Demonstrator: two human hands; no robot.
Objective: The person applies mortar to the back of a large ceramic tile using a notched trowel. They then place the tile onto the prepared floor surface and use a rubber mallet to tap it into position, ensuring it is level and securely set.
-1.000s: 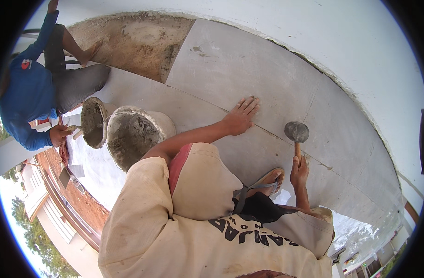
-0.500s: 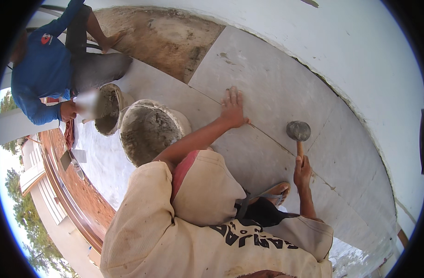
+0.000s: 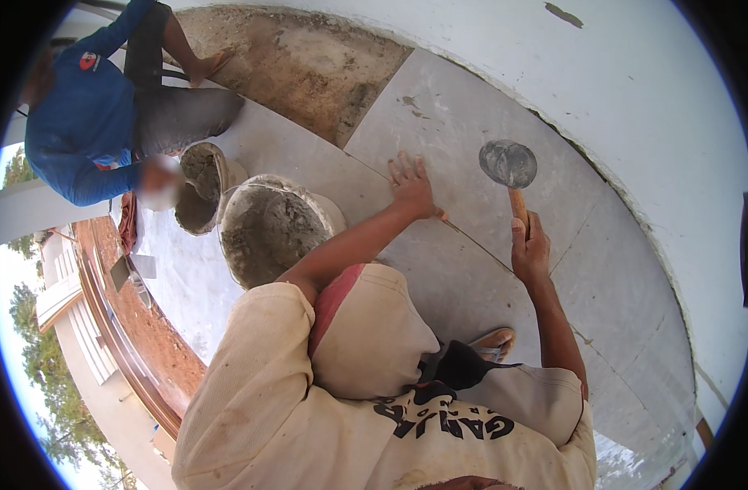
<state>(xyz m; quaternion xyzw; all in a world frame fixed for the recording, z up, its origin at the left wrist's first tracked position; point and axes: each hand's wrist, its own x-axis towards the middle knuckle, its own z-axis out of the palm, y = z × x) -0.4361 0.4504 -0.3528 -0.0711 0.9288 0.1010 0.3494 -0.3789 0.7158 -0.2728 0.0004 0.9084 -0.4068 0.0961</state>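
My left hand (image 3: pixel 410 188) lies on the pale grey floor tiles (image 3: pixel 451 114), fingers spread, beside a seam. To its right my right hand (image 3: pixel 529 245) grips the wooden handle of a mallet (image 3: pixel 507 163), whose dark, dusty round head appears held above the tiles. Left of my forearm stand a large bucket (image 3: pixel 325 212) with grey mortar inside and a smaller mortar-caked bucket (image 3: pixel 227 171). My sandalled foot (image 3: pixel 492 343) rests on the floor.
A co-worker in a blue long-sleeved top (image 3: pixel 88 131) crouches at upper left, a hand blurred near the small bucket. A strip of rough bare base (image 3: pixel 292 73) borders the tiles. A white wall (image 3: pixel 651 90) curves round the right. Reddish soil (image 3: pixel 182 335) lies beyond the left edge.
My right hand has raised the mallet, its head moving up and slightly left. My left hand has turned, its fingers pointing farther forward. The view has shifted, so the buckets appear higher.
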